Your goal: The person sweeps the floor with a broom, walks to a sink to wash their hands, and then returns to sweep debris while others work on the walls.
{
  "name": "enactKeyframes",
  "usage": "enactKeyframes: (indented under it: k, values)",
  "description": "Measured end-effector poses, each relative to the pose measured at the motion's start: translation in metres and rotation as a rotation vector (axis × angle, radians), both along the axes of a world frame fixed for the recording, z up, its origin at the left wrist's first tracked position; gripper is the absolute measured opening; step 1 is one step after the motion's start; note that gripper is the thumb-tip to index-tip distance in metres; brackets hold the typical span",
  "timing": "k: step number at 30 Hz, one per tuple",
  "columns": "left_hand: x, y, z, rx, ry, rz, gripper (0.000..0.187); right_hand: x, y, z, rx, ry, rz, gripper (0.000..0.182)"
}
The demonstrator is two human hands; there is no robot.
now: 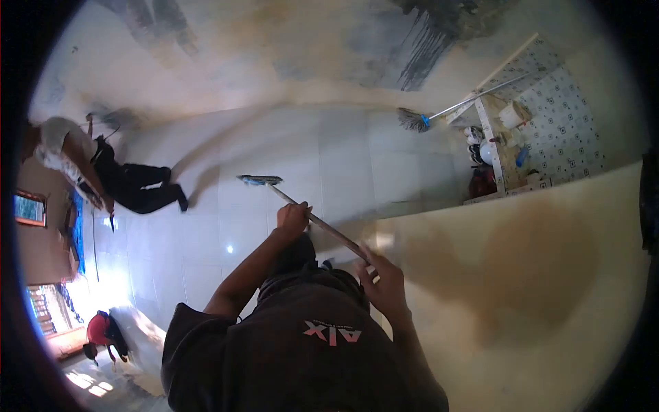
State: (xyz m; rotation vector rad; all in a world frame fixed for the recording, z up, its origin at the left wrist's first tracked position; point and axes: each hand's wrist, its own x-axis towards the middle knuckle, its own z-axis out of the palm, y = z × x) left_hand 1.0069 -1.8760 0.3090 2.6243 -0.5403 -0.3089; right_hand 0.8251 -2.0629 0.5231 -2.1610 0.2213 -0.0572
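Note:
A long brown pole (334, 234) slants across the middle of the head view. At its far end a flat, dark blue-green head (262, 180) rests on the pale tiled floor (274, 147). My left hand (294, 218) is closed round the pole, nearer that head. Lower down and to the right, my right hand (382, 280) grips the upper part of the pole, its fingers slightly blurred.
One person (130, 175) in dark trousers is at the left; another in red (101, 329) bends at lower left. A grey mop (414, 121) leans by a patterned tiled recess (559, 127) with containers. A pale wall surface (501, 275) is at my right.

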Motion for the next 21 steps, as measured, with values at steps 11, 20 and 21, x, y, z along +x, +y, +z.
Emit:
enactKeyframes:
  k: [11,20,21]
  values:
    - [0.235,-0.155,0.013,0.293,0.173,-0.354,0.028,0.230,-0.109,0.002,-0.276,0.255,-0.277,0.037]
    - [0.337,-0.334,-0.009,0.396,0.098,-0.822,0.024,0.312,-0.234,-0.009,-0.176,0.114,-0.589,0.026]
    - [0.346,-0.354,-0.016,0.381,0.105,-0.836,0.025,0.319,-0.254,-0.011,-0.160,0.127,-0.606,0.026]
